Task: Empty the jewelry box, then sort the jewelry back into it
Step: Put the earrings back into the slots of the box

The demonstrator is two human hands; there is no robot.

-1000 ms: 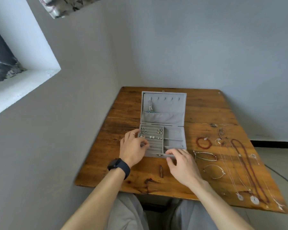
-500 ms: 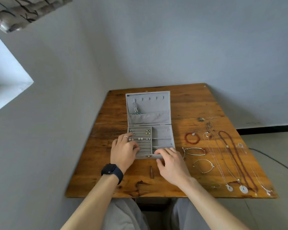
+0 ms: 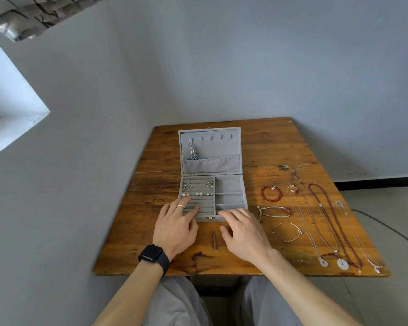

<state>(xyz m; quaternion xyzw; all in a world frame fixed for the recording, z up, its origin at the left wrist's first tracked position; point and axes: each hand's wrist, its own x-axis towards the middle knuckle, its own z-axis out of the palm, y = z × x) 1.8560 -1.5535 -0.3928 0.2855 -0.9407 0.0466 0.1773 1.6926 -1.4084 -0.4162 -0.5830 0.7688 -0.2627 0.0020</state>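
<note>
A grey jewelry box (image 3: 229, 184) stands open on the wooden table (image 3: 269, 147). Several earrings (image 3: 198, 189) sit in its left ring rows, and a chain (image 3: 193, 150) hangs from a hook in the lid. My left hand (image 3: 177, 227), with a ring and a black watch, rests fingers spread on the box's front left corner. My right hand (image 3: 243, 229) rests on the front right edge, holding nothing. Right of the box lie a red bead bracelet (image 3: 270, 193), two thin bracelets (image 3: 275, 211), and several long necklaces (image 3: 325, 220).
The table stands against a grey wall at the left and back. A small dark stick-like piece (image 3: 214, 240) lies between my hands. Pendants (image 3: 342, 264) reach close to the table's front right edge. A cable (image 3: 386, 229) runs over the floor at the right.
The camera view has shifted; the box and table now sit more centred. Both hands stay at the box's front edge, barely moved.
</note>
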